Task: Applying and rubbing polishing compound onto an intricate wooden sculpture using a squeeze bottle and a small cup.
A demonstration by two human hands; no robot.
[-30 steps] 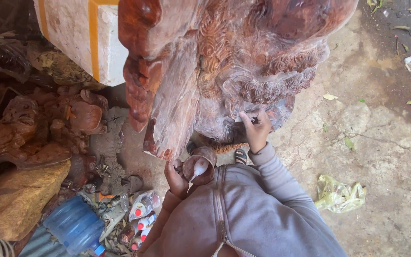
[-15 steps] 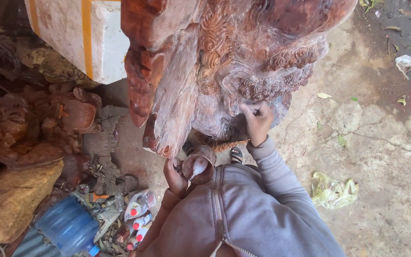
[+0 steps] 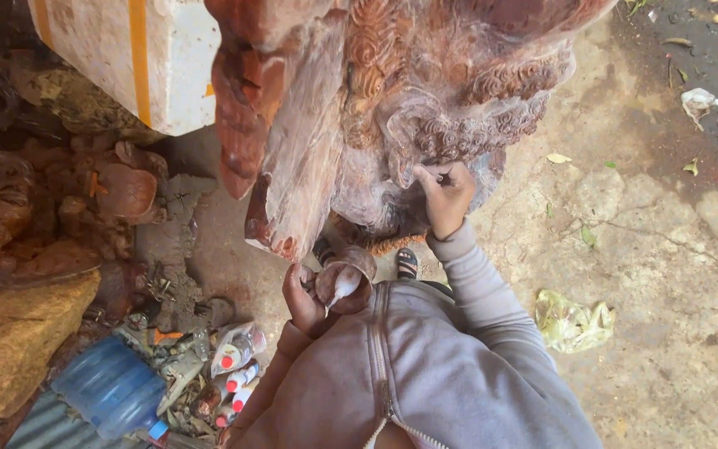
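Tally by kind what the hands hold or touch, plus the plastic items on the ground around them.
Large reddish carved wooden sculpture, touched by right hand: 1
Small round brown bowl, held by left hand: 1
Blue ribbed plastic water jug: 1
Crumpled yellow-green plastic bag: 1
Small white squeeze bottles with red caps: 2 clearly, perhaps more
Total: 6

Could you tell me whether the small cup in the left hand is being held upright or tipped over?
Roughly upright: the small cup in the left hand has its open mouth facing up toward the camera, with something pale showing inside.
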